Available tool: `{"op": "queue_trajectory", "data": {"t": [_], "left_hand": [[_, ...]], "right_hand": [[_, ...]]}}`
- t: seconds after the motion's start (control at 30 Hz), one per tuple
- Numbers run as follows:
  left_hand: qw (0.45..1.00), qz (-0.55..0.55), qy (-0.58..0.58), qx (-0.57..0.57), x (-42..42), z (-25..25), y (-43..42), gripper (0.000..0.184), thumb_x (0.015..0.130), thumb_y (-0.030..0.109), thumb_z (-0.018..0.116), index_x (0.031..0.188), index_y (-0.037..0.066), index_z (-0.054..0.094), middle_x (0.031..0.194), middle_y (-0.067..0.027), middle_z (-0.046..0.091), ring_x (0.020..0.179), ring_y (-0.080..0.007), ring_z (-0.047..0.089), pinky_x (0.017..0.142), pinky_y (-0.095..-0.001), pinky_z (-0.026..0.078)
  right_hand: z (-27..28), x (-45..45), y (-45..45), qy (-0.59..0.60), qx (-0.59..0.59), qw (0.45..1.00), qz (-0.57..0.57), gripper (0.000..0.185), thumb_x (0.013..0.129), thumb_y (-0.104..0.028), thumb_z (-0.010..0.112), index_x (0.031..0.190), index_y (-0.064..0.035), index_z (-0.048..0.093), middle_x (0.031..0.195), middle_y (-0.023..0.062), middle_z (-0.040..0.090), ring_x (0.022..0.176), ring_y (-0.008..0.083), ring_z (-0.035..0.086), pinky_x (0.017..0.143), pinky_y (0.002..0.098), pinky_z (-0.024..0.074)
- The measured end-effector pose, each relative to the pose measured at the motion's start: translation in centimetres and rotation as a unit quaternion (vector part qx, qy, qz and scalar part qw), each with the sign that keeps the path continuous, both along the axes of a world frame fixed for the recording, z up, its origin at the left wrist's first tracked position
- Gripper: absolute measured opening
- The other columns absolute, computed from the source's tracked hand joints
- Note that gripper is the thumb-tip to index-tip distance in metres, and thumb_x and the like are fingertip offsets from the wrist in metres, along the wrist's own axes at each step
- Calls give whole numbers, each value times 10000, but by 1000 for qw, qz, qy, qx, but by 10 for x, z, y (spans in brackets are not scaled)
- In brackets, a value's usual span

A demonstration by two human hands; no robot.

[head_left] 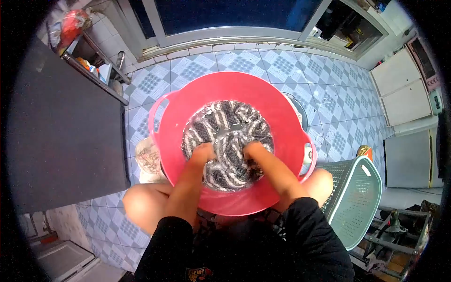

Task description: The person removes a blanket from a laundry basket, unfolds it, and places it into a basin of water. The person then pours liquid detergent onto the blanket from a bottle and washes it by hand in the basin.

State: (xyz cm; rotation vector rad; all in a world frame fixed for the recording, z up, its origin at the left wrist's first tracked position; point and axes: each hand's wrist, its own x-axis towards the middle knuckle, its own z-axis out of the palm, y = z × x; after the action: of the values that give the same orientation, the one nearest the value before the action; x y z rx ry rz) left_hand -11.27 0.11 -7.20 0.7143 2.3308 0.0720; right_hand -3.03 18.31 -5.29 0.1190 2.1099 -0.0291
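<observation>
Two bare hands reach down into the wet cloth, and we cannot tell whether their fingers are spread, together or clamped on the fabric, since water and folds hide the tips. The left hand sinks in on the left of the striped cloth, the right hand on its right, well apart from each other. The cloth, dark with pale bands, lies bunched in shallow water on the bottom of the pink tub. We judge that a hard, sudden push could send water up the wall, and that pressure on one side only might tip or slide the tub if the floor beneath is wet. Lifting the soaked cloth by one fold could stretch it, its weight being the cause.

Further out, we see bare knees at the near left and near right of the tub, beneath black sleeves. A green basket stands at the near right; dripping there could leave the patterned tiles slippery.
</observation>
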Motion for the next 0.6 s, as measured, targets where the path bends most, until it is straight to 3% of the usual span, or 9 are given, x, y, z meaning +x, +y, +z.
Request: {"op": "queue_trajectory", "data": {"t": [0.03,0.1,0.17,0.2,0.27,0.3,0.43,0.5,0.6], "left_hand": [[996,-13,-71,-48,-8,18,8,338,664,219,585,940,30,637,1004,-167,603,949,-301,581,807,-370,465],[999,22,-37,-31,-12,31,15,335,681,210,576,959,33,630,1024,-164,596,958,-301,577,806,-373,464],[998,66,2,-5,-11,47,23,308,718,191,556,978,37,618,1046,-169,586,972,-302,570,800,-383,464],[998,68,8,0,-10,54,27,308,718,191,556,978,37,618,1046,-169,586,972,-302,570,800,-383,464],[995,89,5,49,-2,61,29,300,713,197,565,959,33,618,1024,-177,592,971,-307,570,805,-389,462],[993,91,0,69,1,56,29,305,710,206,570,955,30,615,1005,-181,598,962,-312,573,811,-390,459],[992,66,-36,103,15,48,20,390,695,248,614,1002,9,587,996,-205,592,959,-338,566,833,-392,445],[977,51,-129,165,20,64,10,482,678,255,656,1063,-9,539,1034,-225,570,999,-338,544,854,-378,433],[992,2,-55,113,10,42,11,614,645,265,700,1149,1,470,1065,-233,553,1020,-325,534,867,-358,427]], "right_hand": [[11,-11,-1,11,-15,1000,-10,387,757,-299,546,1045,-46,599,1145,126,551,1051,239,535,847,331,439],[22,-21,-6,23,-29,999,-19,445,752,-325,552,1086,-30,568,1150,139,543,1031,246,545,851,329,441],[24,-29,-12,285,-45,938,-191,580,753,-395,560,1181,-14,472,1203,143,490,1101,262,479,904,358,401],[22,-28,-14,292,-43,937,-188,580,753,-395,560,1181,-14,472,1203,143,490,1101,262,479,904,358,401],[5,-16,-27,283,0,949,-141,658,745,-440,568,1215,-7,412,1247,135,433,1188,289,363,960,404,328],[-1,-16,-31,255,-12,950,-177,668,749,-449,566,1219,-4,400,1300,136,370,1239,308,257,975,439,275],[-25,-5,-23,256,20,956,-140,598,783,-501,482,1139,-21,509,1179,123,518,1176,290,379,927,438,304],[-34,-4,-14,235,-50,953,-184,509,799,-488,441,1033,-64,599,1074,123,587,1085,272,488,911,421,328],[-13,-3,-10,183,-108,956,-202,498,807,-458,456,1018,-30,599,1106,151,564,1017,310,528,907,441,332]]}}
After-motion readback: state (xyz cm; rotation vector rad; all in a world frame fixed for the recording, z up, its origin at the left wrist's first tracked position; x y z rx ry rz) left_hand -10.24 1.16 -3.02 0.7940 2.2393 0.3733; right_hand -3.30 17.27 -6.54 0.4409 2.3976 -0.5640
